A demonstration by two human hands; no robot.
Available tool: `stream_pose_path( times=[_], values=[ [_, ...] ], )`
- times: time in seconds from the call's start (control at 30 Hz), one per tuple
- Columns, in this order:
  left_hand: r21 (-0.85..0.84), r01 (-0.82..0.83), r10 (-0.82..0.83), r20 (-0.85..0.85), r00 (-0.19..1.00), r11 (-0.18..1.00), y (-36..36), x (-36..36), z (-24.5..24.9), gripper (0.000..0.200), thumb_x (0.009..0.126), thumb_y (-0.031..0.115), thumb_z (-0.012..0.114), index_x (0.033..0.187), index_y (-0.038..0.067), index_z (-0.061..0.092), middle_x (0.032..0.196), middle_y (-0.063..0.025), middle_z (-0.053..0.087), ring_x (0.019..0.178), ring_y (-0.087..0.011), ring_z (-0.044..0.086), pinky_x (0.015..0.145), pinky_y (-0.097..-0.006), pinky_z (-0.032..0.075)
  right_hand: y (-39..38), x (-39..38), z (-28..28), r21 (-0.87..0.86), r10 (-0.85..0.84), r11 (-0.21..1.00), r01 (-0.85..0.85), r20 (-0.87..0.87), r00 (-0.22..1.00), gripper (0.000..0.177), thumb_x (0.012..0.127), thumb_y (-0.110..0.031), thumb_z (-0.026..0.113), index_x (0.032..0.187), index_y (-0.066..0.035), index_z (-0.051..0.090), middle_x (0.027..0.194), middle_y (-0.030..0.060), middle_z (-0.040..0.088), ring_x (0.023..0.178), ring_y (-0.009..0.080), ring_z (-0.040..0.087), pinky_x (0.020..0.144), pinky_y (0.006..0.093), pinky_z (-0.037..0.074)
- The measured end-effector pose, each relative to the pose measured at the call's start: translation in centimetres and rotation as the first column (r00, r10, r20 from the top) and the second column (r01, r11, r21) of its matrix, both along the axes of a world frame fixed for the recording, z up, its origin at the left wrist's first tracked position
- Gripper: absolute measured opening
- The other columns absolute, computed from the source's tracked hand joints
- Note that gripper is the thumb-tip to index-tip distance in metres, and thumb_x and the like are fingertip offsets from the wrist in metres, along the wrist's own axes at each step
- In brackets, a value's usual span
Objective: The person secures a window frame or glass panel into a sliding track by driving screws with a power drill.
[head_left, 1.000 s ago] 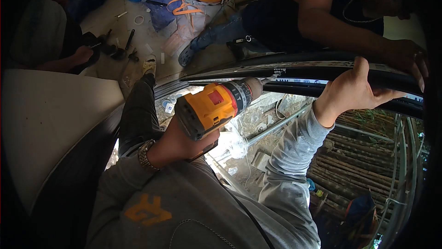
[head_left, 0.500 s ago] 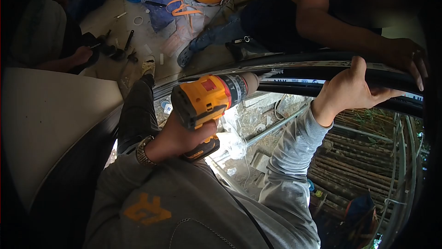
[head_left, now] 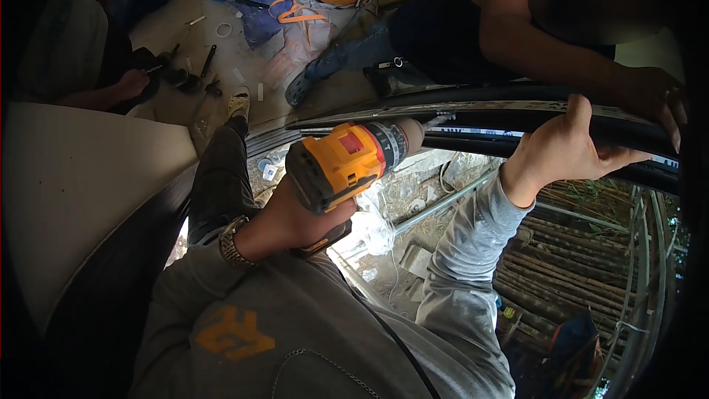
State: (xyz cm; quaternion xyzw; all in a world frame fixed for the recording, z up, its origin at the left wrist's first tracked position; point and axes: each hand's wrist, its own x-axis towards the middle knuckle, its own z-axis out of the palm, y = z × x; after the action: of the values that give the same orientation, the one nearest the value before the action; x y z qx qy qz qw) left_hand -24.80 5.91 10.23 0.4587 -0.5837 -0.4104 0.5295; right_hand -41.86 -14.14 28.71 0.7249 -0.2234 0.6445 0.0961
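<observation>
My left hand (head_left: 292, 214), with a metal-banded watch at the wrist, is wrapped round the grip of a yellow and black cordless drill (head_left: 343, 161). The drill lies tilted, and its bit (head_left: 441, 119) points right, with the tip at the long black frame (head_left: 495, 120). Farther right, my right hand (head_left: 554, 144) grips that frame, thumb raised over its face and fingers partly hidden at its underside. Strips of printed protective film run along the frame.
A co-worker's hand (head_left: 659, 100) rests on the frame's right end. Another person's hand (head_left: 134, 83) is at the left. Bags (head_left: 258, 4) and loose tools (head_left: 209, 61) lie on the floor. Below the frame is a drop with a metal pipe (head_left: 447, 200) and stacked poles (head_left: 565, 266).
The drill and my left hand have shifted slightly right, bringing the bit farther along the frame. My right hand stays at almost the same spot.
</observation>
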Motion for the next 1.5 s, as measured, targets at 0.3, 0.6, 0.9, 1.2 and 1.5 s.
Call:
stream_pose_path(
  times=[0.3, 0.6, 0.9, 1.2, 1.5],
  values=[
    [0.119, 0.021, -0.009, -0.097, 0.995, 0.993, 1.1, 0.3, 1.1, 0.038, 0.077, 0.014, 0.072, 0.111, 0.004, 0.060, 0.100, -0.0105, 0.066, 0.098, -0.0273, 0.064, 0.087, -0.0373, 0.049, -0.4, -1.3, -0.1, 0.105, 0.008, 0.994, -0.006, -0.027, 1.000, 0.104, 0.074, 0.003, 0.072, 0.152, 0.002, 0.003, 0.144, 0.0217, 0.036, 0.128, 0.0276, 0.047, 0.106, 0.0368, 0.047],
    [0.310, 0.152, -0.024, -0.381, 0.924, 0.938, 1.1, 0.8, -0.9, 0.044, 0.080, 0.015, 0.072, 0.119, 0.003, 0.056, 0.113, -0.0099, 0.063, 0.104, -0.0221, 0.063, 0.091, -0.0343, 0.048, -0.1, -0.1, 0.1, -0.057, -0.155, 0.987, 0.151, -0.090, 0.984, 0.086, 0.070, 0.016, 0.066, 0.146, 0.000, 0.029, 0.129, 0.0155, 0.051, 0.103, 0.0220, 0.059, 0.088, 0.0347, 0.056],
    [0.178, 0.099, -0.058, -0.221, 0.974, 0.979, 1.0, 0.7, -0.1, 0.045, 0.078, 0.013, 0.071, 0.120, 0.004, 0.056, 0.107, -0.0095, 0.065, 0.101, -0.0225, 0.064, 0.088, -0.0344, 0.049, 0.1, 0.3, 0.0, -0.055, -0.177, 0.983, 0.175, -0.044, 0.983, 0.081, 0.070, 0.018, 0.062, 0.144, -0.002, 0.034, 0.126, 0.0149, 0.051, 0.098, 0.0213, 0.060, 0.085, 0.0337, 0.057],
    [0.579, 0.471, -0.146, -0.519, 0.842, 0.666, -0.6, 2.5, 2.0, 0.035, 0.082, 0.014, 0.067, 0.114, 0.004, 0.060, 0.106, -0.0086, 0.065, 0.102, -0.0235, 0.063, 0.090, -0.0360, 0.047, 0.6, 0.5, 0.0, 0.008, -0.119, 0.993, 0.119, -0.010, 0.993, 0.084, 0.071, 0.017, 0.066, 0.145, -0.005, 0.033, 0.128, 0.0142, 0.052, 0.107, 0.0233, 0.060, 0.091, 0.0351, 0.057],
    [0.145, 0.051, -0.034, -0.118, 0.992, 0.988, 0.1, 0.2, -0.1, 0.034, 0.081, 0.019, 0.068, 0.111, 0.005, 0.062, 0.108, -0.0097, 0.065, 0.102, -0.0280, 0.062, 0.090, -0.0382, 0.046, 0.5, 0.0, -0.2, 0.050, -0.074, 0.996, 0.075, -0.033, 0.997, 0.100, 0.076, 0.000, 0.073, 0.150, 0.008, 0.008, 0.144, 0.0213, 0.037, 0.124, 0.0242, 0.049, 0.105, 0.0365, 0.044]
  ],
)
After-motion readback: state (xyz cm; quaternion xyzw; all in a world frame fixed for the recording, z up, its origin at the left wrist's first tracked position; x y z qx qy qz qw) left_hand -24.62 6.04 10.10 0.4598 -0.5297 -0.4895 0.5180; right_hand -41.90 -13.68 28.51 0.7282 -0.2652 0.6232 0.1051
